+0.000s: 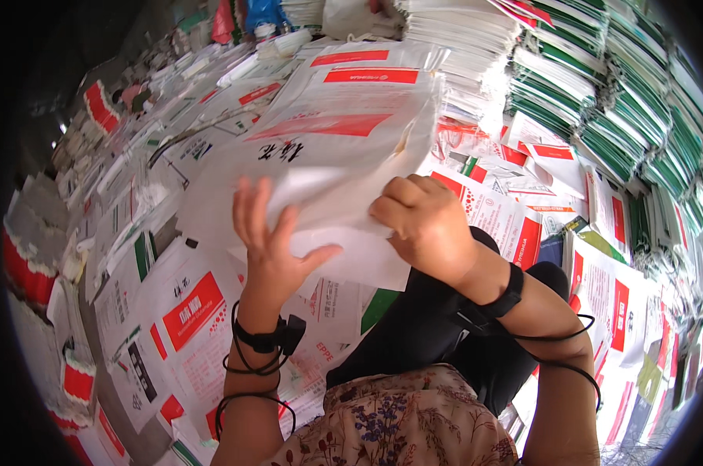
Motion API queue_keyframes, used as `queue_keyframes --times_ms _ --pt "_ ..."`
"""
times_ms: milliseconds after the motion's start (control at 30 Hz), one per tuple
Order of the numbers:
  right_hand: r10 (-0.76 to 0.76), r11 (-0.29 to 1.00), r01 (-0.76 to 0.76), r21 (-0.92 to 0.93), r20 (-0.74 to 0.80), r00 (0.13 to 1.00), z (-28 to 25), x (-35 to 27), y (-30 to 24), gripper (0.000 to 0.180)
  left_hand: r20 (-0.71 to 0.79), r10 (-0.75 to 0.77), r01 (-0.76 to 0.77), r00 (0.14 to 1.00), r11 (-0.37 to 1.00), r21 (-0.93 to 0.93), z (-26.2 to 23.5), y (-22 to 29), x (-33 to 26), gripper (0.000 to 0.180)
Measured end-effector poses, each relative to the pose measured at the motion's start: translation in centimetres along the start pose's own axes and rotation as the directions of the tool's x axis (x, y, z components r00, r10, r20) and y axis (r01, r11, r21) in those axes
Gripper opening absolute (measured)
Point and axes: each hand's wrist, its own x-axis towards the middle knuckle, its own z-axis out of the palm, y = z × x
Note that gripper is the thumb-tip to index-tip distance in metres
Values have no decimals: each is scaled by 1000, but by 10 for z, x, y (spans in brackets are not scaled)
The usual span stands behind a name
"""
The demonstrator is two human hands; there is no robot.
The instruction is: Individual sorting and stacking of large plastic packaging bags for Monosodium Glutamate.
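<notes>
You held a white sack [343,147] up over your lap, both hands at its near edge. Your left hand [267,237] lay flat against it, fingers spread, thumb tucked under the fold. Your right hand [425,221] was clenched on the same edge, knuckles up. The sack looked light, thin and floppy, likely slick woven plastic, so it would have sagged anywhere you didn't hold it; the folded rim gave the surest purchase. Loose sacks [188,311] with red panels lay all around you, and tied bundles [600,109] of green-edged ones were stacked to your right. No bin or box showed.
</notes>
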Motion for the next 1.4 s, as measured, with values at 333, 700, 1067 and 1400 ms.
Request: queue_keyframes --times_ms 333,700,1067,1400 --pt "227 968 -206 141 -157 961 0 -18 18 68 302 -711 760 635 645 -81 19 -44 23 34" --pt "304 920 -392 0 631 714 116 -24 74 37 -360 -342 407 868 906 121 7 -105 217 31" --pt "410 -243 -795 555 802 434 15 -47 114 57 -407 -24 210 913 883 419 -86 -149 51 33" --pt "848 -487 -129 864 503 169 -17 -165 273 72 19 -950 493 311 144 -858 -110 -192 -156 46"
